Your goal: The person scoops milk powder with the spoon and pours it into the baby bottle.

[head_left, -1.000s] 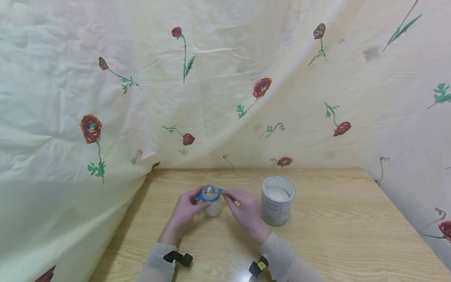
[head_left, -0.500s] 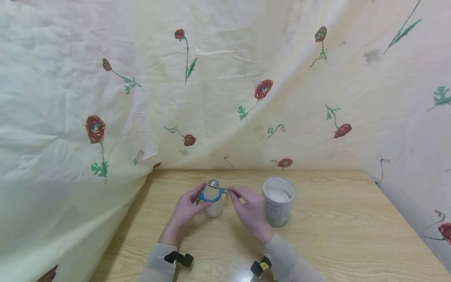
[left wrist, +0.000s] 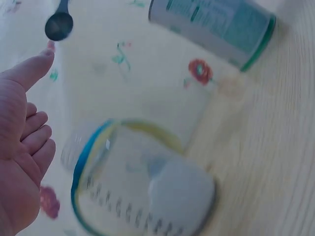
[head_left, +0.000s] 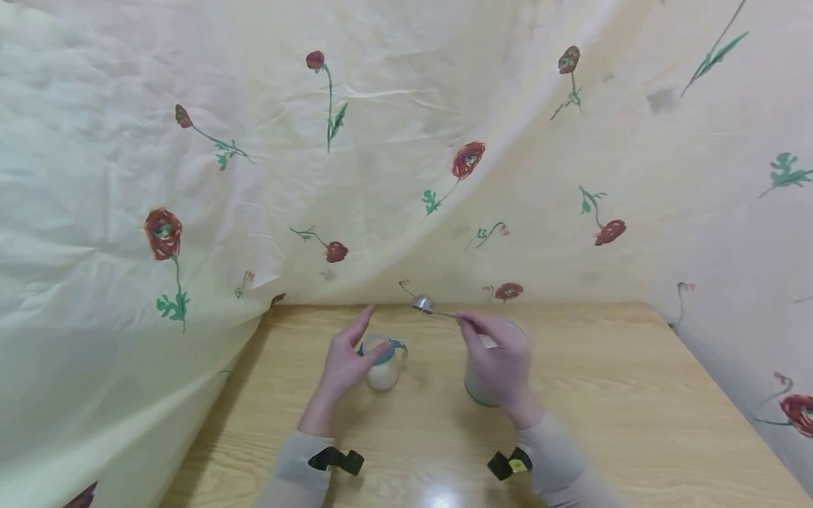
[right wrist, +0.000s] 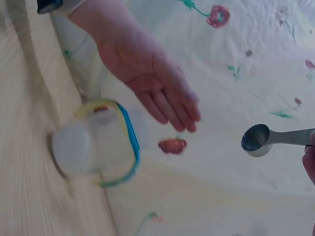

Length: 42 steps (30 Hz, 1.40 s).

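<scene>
My right hand (head_left: pixel 502 360) pinches the handle of a metal measuring spoon (head_left: pixel 422 304), held in the air above the back of the table. In the right wrist view the spoon's bowl (right wrist: pixel 256 140) looks empty. A clear baby bottle (head_left: pixel 382 375) with a blue handled collar stands upright; white powder fills its lower part in the left wrist view. Beside it, my left hand (head_left: pixel 348 360) has its fingers extended and is apart from the bottle, as the right wrist view shows. Behind my right hand stands a large can (head_left: pixel 478 388), partly hidden.
The wooden table (head_left: pixel 603 395) extends right of the can. A flower-patterned cloth (head_left: pixel 394 141) hangs behind the table and down its left side.
My right hand has carried the spoon from over the bottle's mouth up and right, now in front of the can. My left hand has let go of the bottle's collar.
</scene>
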Tool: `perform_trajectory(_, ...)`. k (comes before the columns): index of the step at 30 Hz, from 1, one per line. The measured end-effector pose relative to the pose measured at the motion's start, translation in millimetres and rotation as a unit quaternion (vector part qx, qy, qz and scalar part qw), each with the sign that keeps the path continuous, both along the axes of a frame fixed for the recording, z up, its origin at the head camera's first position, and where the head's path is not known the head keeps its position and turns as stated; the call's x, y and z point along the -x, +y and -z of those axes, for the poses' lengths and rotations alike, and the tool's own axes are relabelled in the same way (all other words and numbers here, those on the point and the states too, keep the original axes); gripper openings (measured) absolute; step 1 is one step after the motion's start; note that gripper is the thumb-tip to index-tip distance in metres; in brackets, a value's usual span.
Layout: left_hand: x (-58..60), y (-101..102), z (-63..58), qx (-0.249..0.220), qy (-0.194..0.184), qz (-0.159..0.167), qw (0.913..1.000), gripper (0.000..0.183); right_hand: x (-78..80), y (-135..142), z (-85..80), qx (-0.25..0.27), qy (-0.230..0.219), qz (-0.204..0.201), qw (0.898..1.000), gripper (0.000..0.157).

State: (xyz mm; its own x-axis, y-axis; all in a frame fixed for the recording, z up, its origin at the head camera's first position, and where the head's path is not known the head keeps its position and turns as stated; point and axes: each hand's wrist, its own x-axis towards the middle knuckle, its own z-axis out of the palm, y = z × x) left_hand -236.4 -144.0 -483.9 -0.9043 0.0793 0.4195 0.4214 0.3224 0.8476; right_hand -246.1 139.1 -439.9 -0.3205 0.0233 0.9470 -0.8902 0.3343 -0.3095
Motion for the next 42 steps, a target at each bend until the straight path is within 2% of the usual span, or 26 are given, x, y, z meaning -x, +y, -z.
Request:
perform_trajectory(4, 5.8, 19.9, -6.7, 0.013, 0.011, 0.025, 0.9995, 0.081, 7.6, 24.9, 1.9, 0.032, -0.048, 0.025, 0.998, 0.022)
perform_trajectory(8, 8.9, 41.6, -10.0, 0.047, 0.027, 0.033, 0.9980, 0.081, 10.0, 46.7, 2.0, 0.055, -0.085, 0.044, 0.994, 0.022)
perform_trajectory(12, 10.3, 64.6, -9.3, 0.065, 0.023, 0.039, 0.9969, 0.081, -0.6, 62.7, -6.9, 0.063, -0.109, 0.037, 0.991, 0.020)
perform_trajectory(15, 11.1, 81.4, -5.0, 0.069, 0.006, 0.053, 0.9962, 0.082, -10.5, 73.7, -12.5, 0.051, -0.133, 0.029, 0.989, 0.019)
perform_trajectory(17, 11.9, 91.7, -0.6, 0.077, -0.010, 0.061, 0.9951, 0.083, -11.9, 82.3, -10.4, 0.036, -0.143, 0.030, 0.989, 0.021)
perform_trajectory(22, 15.8, 112.2, 10.9, 0.068, -0.045, 0.090, 0.9926, 0.090, 0.0, 104.6, 7.8, -0.031, -0.108, 0.040, 0.993, 0.028)
perform_trajectory(25, 19.5, 121.6, 17.6, 0.049, -0.055, 0.112, 0.9910, 0.092, 8.4, 114.6, 16.7, -0.100, -0.065, 0.047, 0.992, 0.020)
perform_trajectory(27, 22.2, 126.9, 21.8, 0.038, -0.062, 0.124, 0.9897, 0.092, 12.0, 118.2, 19.9, -0.153, -0.035, 0.048, 0.986, 0.008)
perform_trajectory(28, 23.2, 129.3, 23.4, 0.032, -0.067, 0.128, 0.9890, 0.093, 13.0, 119.2, 20.7, -0.180, -0.021, 0.049, 0.982, 0.013)
perform_trajectory(31, 26.2, 135.5, 27.3, 0.022, -0.079, 0.139, 0.9869, 0.095, 13.3, 119.9, 20.5, -0.247, 0.010, 0.051, 0.968, 0.041)
perform_trajectory(33, 28.1, 139.1, 29.3, 0.018, -0.085, 0.144, 0.9857, 0.098, 12.8, 120.5, 19.0, -0.282, 0.024, 0.048, 0.958, 0.050)
perform_trajectory(39, 32.6, 147.4, 33.5, 0.004, -0.089, 0.160, 0.9832, 0.103, 12.4, 126.4, 12.7, -0.354, 0.047, 0.024, 0.934, 0.054)
perform_trajectory(42, 33.7, 148.3, 34.1, -0.005, -0.094, 0.162, 0.9823, 0.104, 13.6, 127.6, 8.7, -0.388, 0.058, 0.023, 0.920, 0.047)
